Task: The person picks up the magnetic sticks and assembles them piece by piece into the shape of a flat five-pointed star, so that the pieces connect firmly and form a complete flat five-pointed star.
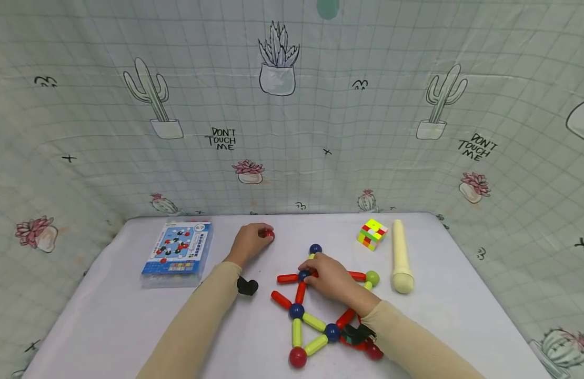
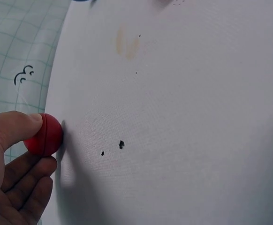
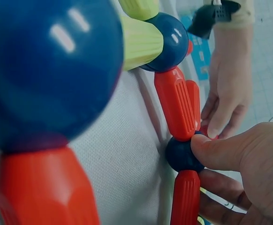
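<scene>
A flat figure of red and yellow-green rods and blue and red balls [image 1: 311,316] lies on the white table [image 1: 462,316]. My right hand [image 1: 331,278] rests on its upper part, thumb and fingers pinching a blue ball [image 1: 303,275] [image 3: 181,154] where red rods [image 3: 175,103] meet. My left hand [image 1: 248,243] is farther back and left, pinching a loose red ball [image 1: 269,234] [image 2: 44,135] between thumb and fingers, just above the tabletop.
A blue instruction box [image 1: 177,252] lies at the back left. A colour cube [image 1: 371,233] and a cream cylinder [image 1: 400,258] sit at the back right. A cactus-print cloth [image 1: 292,105] walls the table on three sides.
</scene>
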Motion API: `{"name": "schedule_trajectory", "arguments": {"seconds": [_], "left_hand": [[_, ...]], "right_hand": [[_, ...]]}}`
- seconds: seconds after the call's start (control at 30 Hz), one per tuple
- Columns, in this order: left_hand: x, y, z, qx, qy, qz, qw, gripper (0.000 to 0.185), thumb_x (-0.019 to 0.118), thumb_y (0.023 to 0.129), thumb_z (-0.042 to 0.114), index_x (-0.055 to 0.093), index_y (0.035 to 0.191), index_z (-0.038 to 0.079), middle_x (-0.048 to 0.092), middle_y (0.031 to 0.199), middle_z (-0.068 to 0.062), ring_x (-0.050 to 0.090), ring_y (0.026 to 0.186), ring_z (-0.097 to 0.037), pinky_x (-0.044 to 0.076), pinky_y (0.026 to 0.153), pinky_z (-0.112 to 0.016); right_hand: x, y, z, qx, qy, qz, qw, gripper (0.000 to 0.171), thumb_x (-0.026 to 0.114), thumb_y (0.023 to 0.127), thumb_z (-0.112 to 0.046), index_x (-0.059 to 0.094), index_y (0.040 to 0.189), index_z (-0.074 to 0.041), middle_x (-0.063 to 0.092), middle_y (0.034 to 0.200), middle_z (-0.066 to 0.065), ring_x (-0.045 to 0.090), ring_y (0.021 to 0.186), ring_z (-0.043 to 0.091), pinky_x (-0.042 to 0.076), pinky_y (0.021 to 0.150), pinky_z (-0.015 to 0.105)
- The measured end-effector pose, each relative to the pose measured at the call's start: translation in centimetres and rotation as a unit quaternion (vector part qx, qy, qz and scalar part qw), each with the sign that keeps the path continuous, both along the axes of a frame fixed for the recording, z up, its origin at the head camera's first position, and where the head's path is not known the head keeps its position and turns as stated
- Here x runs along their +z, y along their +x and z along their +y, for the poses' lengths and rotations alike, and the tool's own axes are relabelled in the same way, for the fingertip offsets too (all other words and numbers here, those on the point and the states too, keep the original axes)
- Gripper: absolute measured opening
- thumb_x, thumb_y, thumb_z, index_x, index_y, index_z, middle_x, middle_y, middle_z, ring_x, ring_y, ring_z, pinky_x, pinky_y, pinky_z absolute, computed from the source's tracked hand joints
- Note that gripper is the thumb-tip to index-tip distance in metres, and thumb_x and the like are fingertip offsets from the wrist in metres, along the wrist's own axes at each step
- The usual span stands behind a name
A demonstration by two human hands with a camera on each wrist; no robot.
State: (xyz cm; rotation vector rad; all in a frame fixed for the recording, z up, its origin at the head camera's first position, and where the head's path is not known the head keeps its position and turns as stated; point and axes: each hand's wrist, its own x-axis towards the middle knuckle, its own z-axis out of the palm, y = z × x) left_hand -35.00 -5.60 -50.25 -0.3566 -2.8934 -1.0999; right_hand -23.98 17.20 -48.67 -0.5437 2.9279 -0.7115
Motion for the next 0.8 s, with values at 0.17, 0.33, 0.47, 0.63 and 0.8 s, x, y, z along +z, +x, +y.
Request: {"name": "schedule_trajectory", "arguments": {"seconds": [0.17, 0.33, 0.47, 0.63, 0.8], "left_hand": [[0.0, 1.0, -0.4, 0.006, 0.001, -0.025, 0.9997, 0.025, 0.075, 0.094, 0.016, 0.075, 0.119, 0.013, 0.07, 0.105, -0.005, 0.06, 0.097, -0.022, 0.053, 0.092, -0.038], [0.1, 2.3, -0.7, 0.004, 0.005, -0.035, 0.9994, 0.026, 0.076, 0.093, 0.016, 0.075, 0.119, 0.013, 0.069, 0.103, -0.005, 0.059, 0.094, -0.021, 0.054, 0.09, -0.037], [-0.1, 3.2, -1.1, 0.003, 0.009, -0.04, 0.9992, 0.028, 0.077, 0.092, 0.016, 0.074, 0.12, 0.014, 0.069, 0.105, -0.005, 0.059, 0.096, -0.022, 0.055, 0.09, -0.037], [-0.2, 4.5, -1.7, -0.009, 0.021, -0.038, 0.999, 0.026, 0.077, 0.091, 0.016, 0.075, 0.117, 0.015, 0.069, 0.104, -0.003, 0.06, 0.095, -0.02, 0.056, 0.089, -0.037], [-0.3, 6.1, -2.2, -0.03, 0.033, -0.032, 0.9985, 0.023, 0.077, 0.091, 0.014, 0.075, 0.114, 0.014, 0.07, 0.101, -0.002, 0.062, 0.091, -0.018, 0.056, 0.087, -0.037]], "right_hand": [[-0.1, -0.1, 0.0, 0.0, 0.003, -0.001, 1.0, 0.025, 0.076, 0.092, -0.012, 0.075, 0.118, -0.014, 0.057, 0.098, 0.001, 0.053, 0.083, 0.013, 0.05, 0.075, 0.03], [-0.1, -0.1, 0.0, 0.002, 0.005, 0.006, 1.0, 0.024, 0.076, 0.092, -0.012, 0.075, 0.116, -0.013, 0.057, 0.097, 0.0, 0.052, 0.082, 0.013, 0.049, 0.074, 0.03], [-0.2, -0.1, 0.0, 0.001, 0.005, 0.011, 1.0, 0.024, 0.076, 0.092, -0.012, 0.075, 0.116, -0.013, 0.057, 0.097, 0.0, 0.053, 0.081, 0.013, 0.05, 0.075, 0.03], [-0.3, 0.0, -0.1, -0.003, 0.005, 0.01, 1.0, 0.024, 0.076, 0.092, -0.011, 0.075, 0.115, -0.013, 0.056, 0.096, -0.001, 0.052, 0.081, 0.013, 0.05, 0.074, 0.03], [-0.1, 0.1, -0.2, -0.004, 0.006, 0.009, 1.0, 0.023, 0.076, 0.092, -0.011, 0.075, 0.115, -0.013, 0.056, 0.096, 0.0, 0.052, 0.081, 0.013, 0.049, 0.075, 0.031]]}}
